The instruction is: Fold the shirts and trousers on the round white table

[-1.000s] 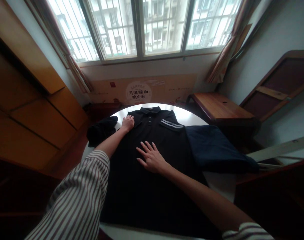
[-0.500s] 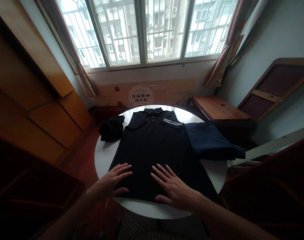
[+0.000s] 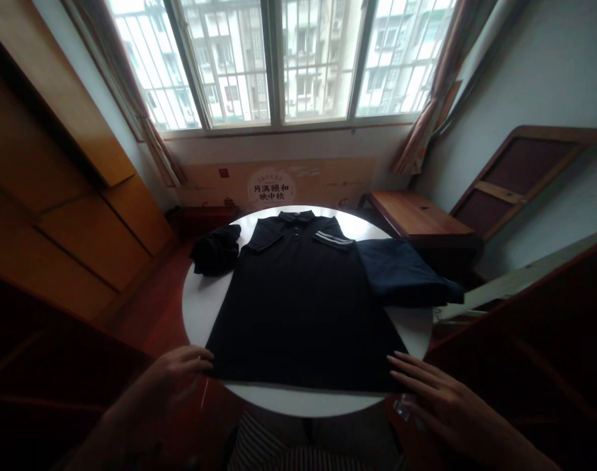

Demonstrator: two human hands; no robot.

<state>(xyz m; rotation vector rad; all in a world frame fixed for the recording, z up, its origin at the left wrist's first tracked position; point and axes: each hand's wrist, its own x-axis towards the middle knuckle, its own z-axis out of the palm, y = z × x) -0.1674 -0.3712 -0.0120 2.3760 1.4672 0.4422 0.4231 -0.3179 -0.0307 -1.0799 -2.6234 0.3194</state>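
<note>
A black polo shirt (image 3: 298,307) lies face up and flat on a round white table (image 3: 200,314), collar at the far side and hem towards me. Its short sleeves are folded inward; one shows two pale stripes. At the hem's left corner, the fingertips of my left hand (image 3: 180,366) touch the cloth, the thumb blurred and apart below. My right hand (image 3: 429,386) rests its stretched, spread fingers on the right corner, with the thumb lower down. A small shiny clear thing (image 3: 401,408), too unclear to name, shows beside that thumb.
Left of the shirt sits a bundled black cloth (image 3: 216,250). A folded navy garment (image 3: 406,271) lies on the right, partly over the table's edge. Beyond stand a low wooden table (image 3: 416,212) and a barred window (image 3: 273,65). Wooden cabinets (image 3: 92,242) line the left.
Both hands have moved apart, from the lower middle of the shirt out to its two hem corners. The shirt stays flat. My view has shifted slightly.
</note>
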